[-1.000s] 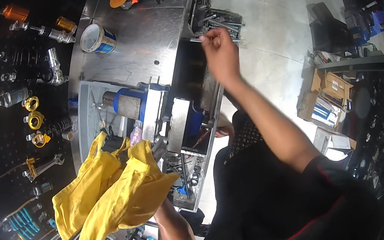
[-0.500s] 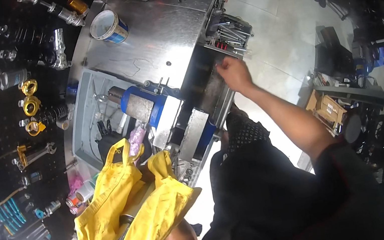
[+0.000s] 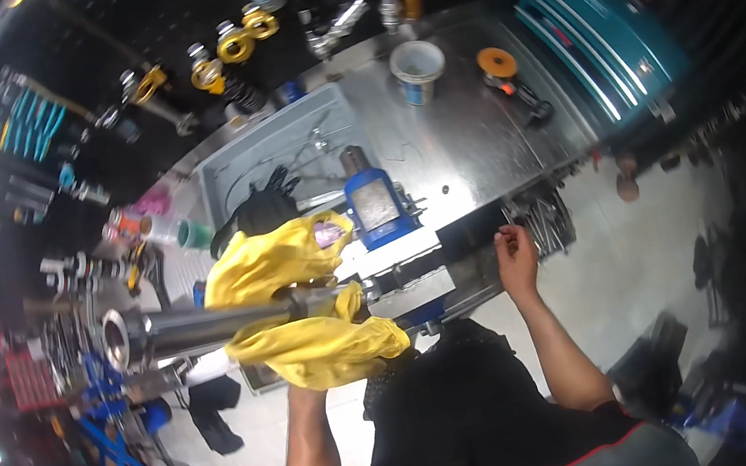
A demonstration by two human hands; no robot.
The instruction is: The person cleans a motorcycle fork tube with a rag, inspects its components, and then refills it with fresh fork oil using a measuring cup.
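Observation:
A long polished metal tube [image 3: 175, 332] sticks out from the blue bench vise [image 3: 378, 210] toward the left, its hollow end nearest me. Folds of yellow cloth [image 3: 285, 265] hang over and around the tube beside the vise jaws. My left forearm rises to the cloth's lower edge, and the cloth hides my left hand. My right hand [image 3: 518, 260], fingers curled inward, is at the bench's front side, by an open drawer [image 3: 473, 268] and a bunch of metal wrenches [image 3: 546, 219]. Whatever its fingers may hold is too small or hidden to make out.
Behind the vise lies a grey tray [image 3: 223, 164] with black gloves [image 3: 265, 208]. A white tub [image 3: 418, 70] and a cordless tool with an orange disc [image 3: 497, 63] stand on the steel bench. A teal tool chest [image 3: 601, 32] is at the far right.
My view has turned, so the bench now runs across the picture and the tube points left. My right hand stays by the drawer with its fingers curled; the cloth still covers my left hand.

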